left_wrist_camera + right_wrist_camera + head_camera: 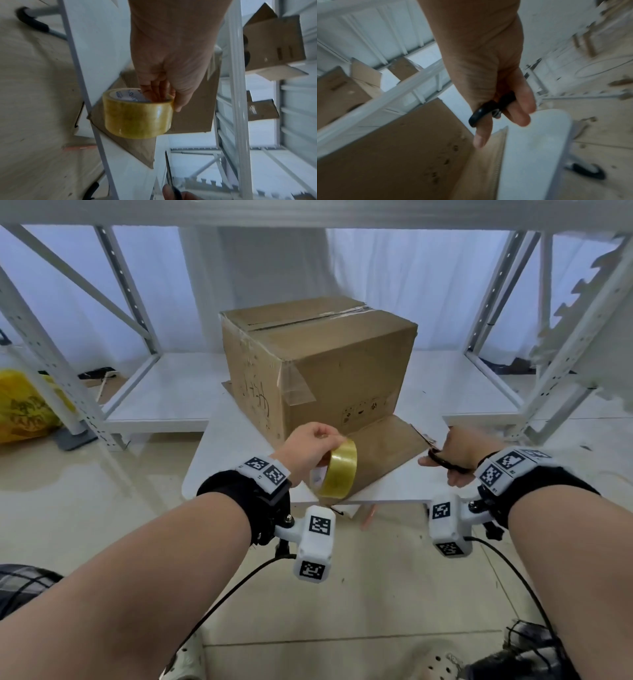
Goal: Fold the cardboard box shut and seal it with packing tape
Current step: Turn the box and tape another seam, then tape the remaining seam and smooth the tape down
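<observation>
Fingers (159,90) hook tape roll (137,115); right hand (455,453) grips scissors (445,462) beside box (318,364) flap edge.

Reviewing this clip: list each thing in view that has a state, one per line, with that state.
cardboard box: upright on the table, top flaps folded down, old tape on the top seam and front corner.
loose cardboard flap: lying flat on the table in front of the box.
tape roll: lifted, no strip pulled out.
left hand: grips the tape roll, fingers through its core.
scissors: blades appear closed.
right hand: holds the scissors by the handle loops.
</observation>
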`<state>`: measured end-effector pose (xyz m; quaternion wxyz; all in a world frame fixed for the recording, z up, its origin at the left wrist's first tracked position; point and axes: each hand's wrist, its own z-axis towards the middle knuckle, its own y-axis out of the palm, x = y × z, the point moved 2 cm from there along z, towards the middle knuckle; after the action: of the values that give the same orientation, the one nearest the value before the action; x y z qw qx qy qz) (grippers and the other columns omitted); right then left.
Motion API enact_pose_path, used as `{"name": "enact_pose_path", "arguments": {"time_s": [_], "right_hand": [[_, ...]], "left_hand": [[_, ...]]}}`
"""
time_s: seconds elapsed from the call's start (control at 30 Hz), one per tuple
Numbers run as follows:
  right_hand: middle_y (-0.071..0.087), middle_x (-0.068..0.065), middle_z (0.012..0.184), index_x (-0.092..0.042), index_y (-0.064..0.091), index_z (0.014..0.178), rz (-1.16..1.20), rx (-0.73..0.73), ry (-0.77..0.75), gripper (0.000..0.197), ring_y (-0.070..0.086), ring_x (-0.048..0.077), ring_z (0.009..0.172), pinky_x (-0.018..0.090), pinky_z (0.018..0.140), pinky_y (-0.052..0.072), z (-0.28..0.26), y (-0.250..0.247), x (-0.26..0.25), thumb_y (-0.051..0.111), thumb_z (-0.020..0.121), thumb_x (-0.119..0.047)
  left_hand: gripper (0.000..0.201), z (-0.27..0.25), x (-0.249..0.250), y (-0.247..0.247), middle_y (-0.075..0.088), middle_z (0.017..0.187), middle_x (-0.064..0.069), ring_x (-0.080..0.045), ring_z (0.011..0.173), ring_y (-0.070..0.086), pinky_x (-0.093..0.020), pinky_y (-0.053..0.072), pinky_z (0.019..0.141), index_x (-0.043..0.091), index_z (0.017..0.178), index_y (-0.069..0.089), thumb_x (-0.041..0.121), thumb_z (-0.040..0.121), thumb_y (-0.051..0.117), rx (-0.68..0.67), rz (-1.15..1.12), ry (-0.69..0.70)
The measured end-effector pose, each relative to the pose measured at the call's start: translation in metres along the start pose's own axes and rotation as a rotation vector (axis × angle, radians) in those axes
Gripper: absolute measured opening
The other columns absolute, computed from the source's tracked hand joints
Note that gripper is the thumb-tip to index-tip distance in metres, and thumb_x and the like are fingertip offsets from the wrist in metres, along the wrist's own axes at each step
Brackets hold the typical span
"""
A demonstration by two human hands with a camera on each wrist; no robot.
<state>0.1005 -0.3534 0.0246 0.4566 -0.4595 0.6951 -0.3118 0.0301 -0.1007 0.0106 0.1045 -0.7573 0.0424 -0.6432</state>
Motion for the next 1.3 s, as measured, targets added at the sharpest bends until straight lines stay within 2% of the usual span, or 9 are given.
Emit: {"name": "enact_pose_path", "arguments": {"time_s": [0.1,0.23,0.37,0.43,0.67,0.9,1.07,1.17,1.3], "right_hand": [[0.07,0.016,0.077,-0.009,0.052,0.066,-0.037,0.108,0.033,0.041,0.069,0.028,0.073,0.038,0.073,0.059,0.005,-0.003,0.028,0.067,0.086,-0.041],[0.054,0.004,0.05,-0.009,0.042,0.058,-0.076,0.136,0.131,0.041,0.045,0.018,0.049,0.023,0.043,0.034,0.02,0.003,0.054,0.054,0.094,-0.024],[0.067,0.017,0.088,-0.006,0.049,0.068,0.018,0.025,0.142,0.026,0.067,0.031,0.08,0.036,0.066,0.056,0.038,0.015,0.063,0.066,0.086,-0.012],[0.068,0.016,0.084,-0.005,0.051,0.07,0.015,0.057,0.157,0.028,0.068,0.031,0.081,0.04,0.075,0.057,0.044,0.018,0.067,0.073,0.081,-0.018],[0.062,0.009,0.068,-0.007,0.048,0.063,0.051,0.013,0.163,0.04,0.059,0.022,0.059,0.03,0.054,0.047,0.067,0.018,0.07,0.075,0.082,-0.03],[0.07,0.008,0.066,-0.006,0.061,0.069,0.138,0.035,0.165,0.032,0.071,0.028,0.07,0.044,0.077,0.058,0.093,0.017,0.082,0.077,0.078,-0.033],[0.061,0.01,0.086,-0.005,0.059,0.089,0.146,0.049,0.09,0.034,0.058,0.025,0.082,0.038,0.085,0.054,0.097,0.017,0.083,0.075,0.081,-0.034],[0.057,0.004,0.077,-0.01,0.056,0.075,0.206,0.06,0.084,0.028,0.057,0.021,0.08,0.038,0.084,0.055,0.097,0.02,0.087,0.074,0.082,-0.03],[0.055,0.001,0.071,-0.013,0.054,0.065,0.194,0.078,0.053,0.03,0.055,0.018,0.076,0.036,0.084,0.053,0.089,0.012,0.081,0.067,0.088,-0.027]], "left_hand": [[0.035,0.018,0.01,0.028,0.06,0.099,-0.01,-0.017,0.083,0.057,-0.028,0.05,0.075,0.013,0.116,0.052,0.018,0.086,0.068,-0.097,0.134,0.086],[0.034,0.048,0.025,0.074,0.053,0.092,-0.008,-0.017,0.08,0.05,-0.034,0.048,0.079,0.017,0.12,0.05,0.016,0.088,0.062,-0.201,0.497,0.284],[0.033,0.08,0.035,0.11,0.057,0.101,-0.003,-0.02,0.088,0.054,-0.027,0.044,0.077,0.018,0.121,0.052,0.008,0.089,0.054,-0.29,0.745,0.437],[0.034,0.098,0.036,0.126,0.06,0.11,-0.006,-0.024,0.096,0.057,-0.031,0.046,0.082,0.019,0.12,0.054,0.006,0.088,0.052,-0.335,0.868,0.501],[0.038,0.161,0.043,0.174,0.053,0.126,-0.004,-0.026,0.115,0.047,-0.034,0.035,0.094,0.023,0.122,0.054,0.006,0.09,0.047,-0.356,1.224,0.756],[0.051,0.204,0.026,0.203,0.046,0.131,-0.011,-0.032,0.126,0.037,-0.043,0.024,0.106,0.025,0.131,0.043,0.0,0.087,0.045,-0.358,1.533,0.752],[0.066,0.213,0.022,0.207,0.054,0.125,-0.012,-0.031,0.117,0.047,-0.041,0.033,0.098,0.019,0.141,0.03,-0.003,0.082,0.05,-0.235,1.356,0.691],[0.07,0.214,0.024,0.205,0.055,0.121,-0.016,-0.036,0.106,0.055,-0.043,0.046,0.084,0.019,0.145,0.025,-0.004,0.084,0.049,-0.229,1.237,0.6],[0.066,0.207,0.022,0.196,0.042,0.139,-0.013,-0.033,0.123,0.045,-0.046,0.046,0.094,0.015,0.144,0.026,-0.001,0.086,0.053,-0.221,1.183,0.563]]}}
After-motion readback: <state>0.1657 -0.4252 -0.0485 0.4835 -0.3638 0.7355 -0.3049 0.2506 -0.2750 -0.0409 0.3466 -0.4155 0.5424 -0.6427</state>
